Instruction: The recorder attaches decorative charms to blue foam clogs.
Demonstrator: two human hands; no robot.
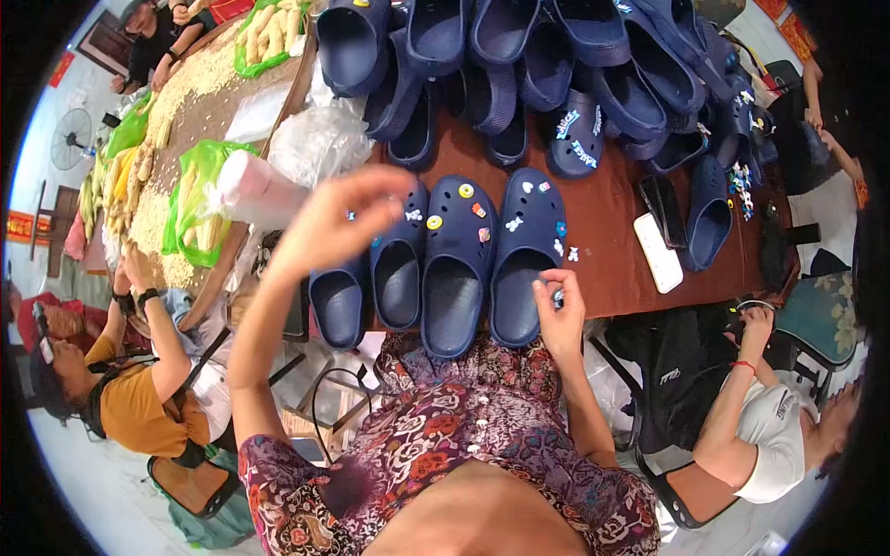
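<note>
Four navy clogs stand side by side at the table's front edge, toes pointing away from me. Small colourful charms dot the tops of the middle clog (pixel 461 218) and the right clog (pixel 532 208). My left hand (pixel 348 218) is raised over the two left clogs, thumb and fingers apart, with nothing visible in it. It partly hides the leftmost clog (pixel 336 310). Beside the heel of the right clog, my right hand (pixel 562 315) has its fingers closed in a pinch on a small blue-and-white shoe charm (pixel 558 296). A loose white charm (pixel 573 254) lies on the table nearby.
A pile of navy clogs (pixel 519 74) covers the table's far side. A white phone (pixel 657 253) and a dark phone (pixel 663 211) lie to the right near another clog (pixel 710 213). Clear plastic bags (pixel 320 144) bunch at the left. Several people sit around, some beside corn.
</note>
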